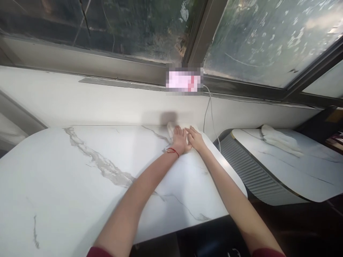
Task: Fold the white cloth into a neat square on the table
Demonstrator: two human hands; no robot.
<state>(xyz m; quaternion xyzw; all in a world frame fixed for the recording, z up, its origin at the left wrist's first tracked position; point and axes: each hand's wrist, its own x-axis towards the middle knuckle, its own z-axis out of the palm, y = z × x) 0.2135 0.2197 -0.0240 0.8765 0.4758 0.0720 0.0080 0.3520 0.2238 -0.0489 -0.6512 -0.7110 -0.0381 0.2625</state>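
A white cloth (170, 129) lies bunched at the far edge of a white marble-patterned tabletop (88, 207), close to the wall. My left hand (180, 140), with a red string bracelet at its wrist, rests on the cloth with its fingers stretched forward and pressed down. Just to its right, my right hand (196, 139) reaches in from the side, its fingers bent over the cloth and pointing left. The two hands nearly touch. Much of the cloth is hidden beneath them.
A blurred-out pinkish object (183, 80) stands on the window ledge, and a pale cable (211, 103) hangs from there. Right of the table is a ribbed-sided cabinet (249, 175) with a folded pale cloth (280, 141) on top. Windows line the back wall.
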